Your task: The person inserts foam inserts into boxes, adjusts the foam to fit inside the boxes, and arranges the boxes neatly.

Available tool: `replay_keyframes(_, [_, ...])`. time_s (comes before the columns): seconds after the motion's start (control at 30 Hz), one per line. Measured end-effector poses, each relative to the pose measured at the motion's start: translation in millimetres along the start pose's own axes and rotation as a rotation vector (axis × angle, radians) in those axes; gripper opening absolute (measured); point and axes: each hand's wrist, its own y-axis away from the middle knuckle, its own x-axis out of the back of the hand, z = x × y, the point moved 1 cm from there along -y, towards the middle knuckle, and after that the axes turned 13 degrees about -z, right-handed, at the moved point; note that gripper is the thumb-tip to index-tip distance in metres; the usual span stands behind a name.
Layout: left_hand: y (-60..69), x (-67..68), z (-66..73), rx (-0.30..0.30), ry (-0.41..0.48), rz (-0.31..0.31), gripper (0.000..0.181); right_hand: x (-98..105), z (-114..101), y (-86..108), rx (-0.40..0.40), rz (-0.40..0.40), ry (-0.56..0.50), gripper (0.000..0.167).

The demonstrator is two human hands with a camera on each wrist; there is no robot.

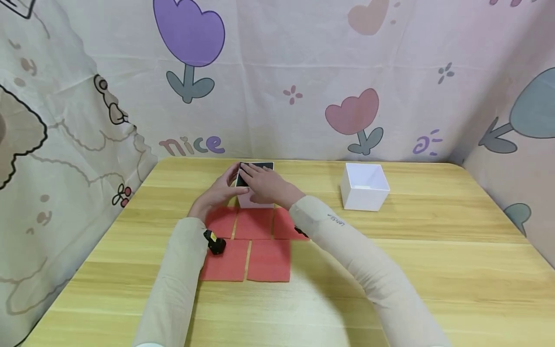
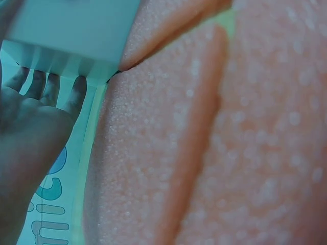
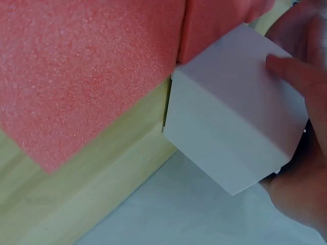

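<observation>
A white box [image 1: 256, 201] with a dark top surface inside its rim stands at the back left of the table. My left hand [image 1: 218, 193] grips it from the left, thumb along the front and fingers at the far side. In the left wrist view, that hand's fingertips [image 2: 79, 84] touch a white wall of the box. My right hand [image 1: 264, 183] lies over the top, straight fingers on the dark surface. Its thumb [image 3: 286, 69] rests on a white face in the right wrist view. Whether the dark surface is a separate piece, I cannot tell.
Several red foam squares [image 1: 269, 260] lie in two rows in front of the box. A second, open-topped white box [image 1: 365, 197] stands farther right on the wooden table [image 1: 433, 270]. A patterned cloth [image 1: 277, 125] hangs behind the table's back edge.
</observation>
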Motion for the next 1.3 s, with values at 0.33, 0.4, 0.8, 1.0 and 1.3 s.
replay_keyframes(0.33, [-4.8, 0.7, 1.1, 0.007, 0.011, -0.002, 0.09, 2.7, 4.6, -1.5, -0.027, 0.026, 0.005, 0.074])
replay_keyframes(0.4, [-5.1, 0.4, 0.6, 0.01, 0.012, 0.0, 0.09, 2.1, 5.8, -2.6, -0.022, 0.033, 0.001, 0.074])
replay_keyframes(0.8, [-2.4, -0.3, -2.5, 0.008, 0.008, 0.01, 0.09, 0.4, 9.2, -6.8, -0.015, -0.025, -0.04, 0.075])
replay_keyframes(1.0, [-1.9, -0.2, -6.4, -0.016, 0.022, 0.011, 0.088, 0.9, 11.9, -3.3, 0.021, -0.035, -0.093, 0.072])
replay_keyframes(1.3, [-0.8, -1.8, -3.0, 0.007, 0.008, 0.021, 0.089, 4.1, 48.9, 33.5, 0.11, 0.05, -0.269, 0.065])
